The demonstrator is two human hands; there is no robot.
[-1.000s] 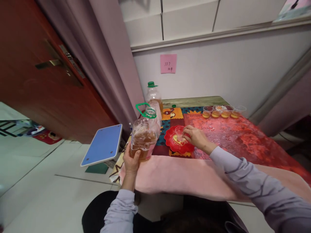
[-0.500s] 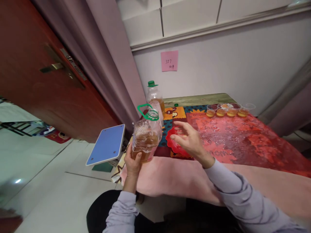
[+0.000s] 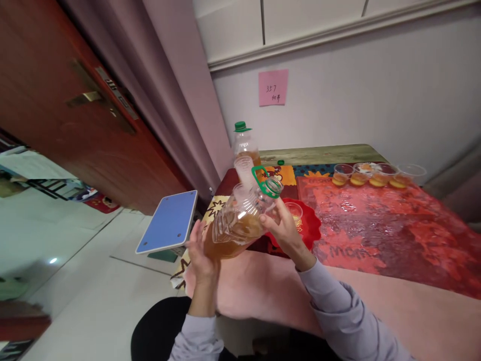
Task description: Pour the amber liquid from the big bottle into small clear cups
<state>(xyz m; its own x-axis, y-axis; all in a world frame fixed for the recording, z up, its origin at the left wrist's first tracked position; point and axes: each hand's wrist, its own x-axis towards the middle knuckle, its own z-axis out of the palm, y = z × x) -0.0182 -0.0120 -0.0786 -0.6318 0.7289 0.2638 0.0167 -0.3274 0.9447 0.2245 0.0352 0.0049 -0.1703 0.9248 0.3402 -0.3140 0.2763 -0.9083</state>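
A large clear plastic jug (image 3: 233, 225) of amber liquid, uncapped and with a green handle loop at its neck, is tilted with its mouth toward the right. My left hand (image 3: 203, 258) supports the jug's base from the left. My right hand (image 3: 283, 225) grips it just below the neck. Beneath and beyond the right hand lies a red scalloped plate (image 3: 313, 228) with a clear plastic cup (image 3: 294, 210) on it. A stack of clear cups (image 3: 244, 168) stands behind the jug, partly hidden by it.
A second jug (image 3: 246, 145) with a green cap stands against the wall. Several cups with amber liquid (image 3: 358, 178) line the table's far right. A loose green cap (image 3: 280, 162) lies near the back. A blue-topped stool (image 3: 169, 220) stands left of the table.
The jug has gone from nearly upright to tilted rightward. My right hand, free before, now holds it near the neck, and my left hand has shifted to its base.
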